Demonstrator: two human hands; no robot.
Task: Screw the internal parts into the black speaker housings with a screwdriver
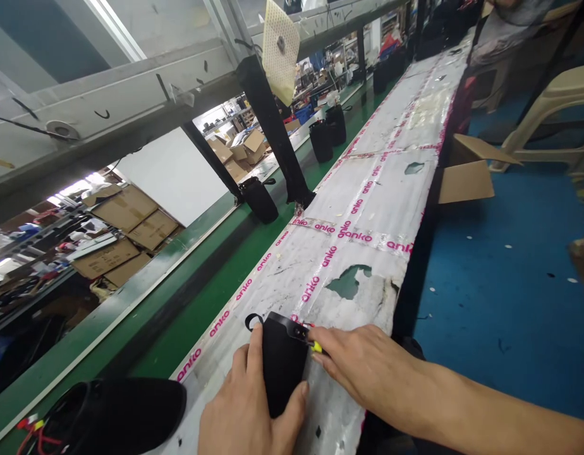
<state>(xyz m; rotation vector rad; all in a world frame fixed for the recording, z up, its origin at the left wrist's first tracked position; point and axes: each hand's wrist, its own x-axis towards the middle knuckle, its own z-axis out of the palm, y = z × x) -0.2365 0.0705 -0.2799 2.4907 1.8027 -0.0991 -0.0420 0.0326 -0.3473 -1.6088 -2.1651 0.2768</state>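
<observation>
Room: a busy work room with a blue floor (510,309) and a green belt (225,278) running beside the table (391,202).
Table top: long, wrapped in white plastic with pink letters, torn in spots.
Black speaker: on the near part of the table, between the two hands.
Left hand (249,404): wrapped on the black speaker (285,370), fingers on one side and thumb on the other.
Right hand (363,363): finger and thumb pinched on a small yellow piece (316,347), right by the speaker's far end.
Done so far: the black cover and the strap (252,322) look to be on; the work seems partway.
Left to do: the yellow piece sits outside, so that end seems unfinished; whether it is joined on is too small to tell.
Which way: the long side runs away from the person, the end with the dark panel (292,328) pointing away and the other end coming near.
Other speaker (140,411): at the lower left, red wires (40,439) poking out.
</observation>
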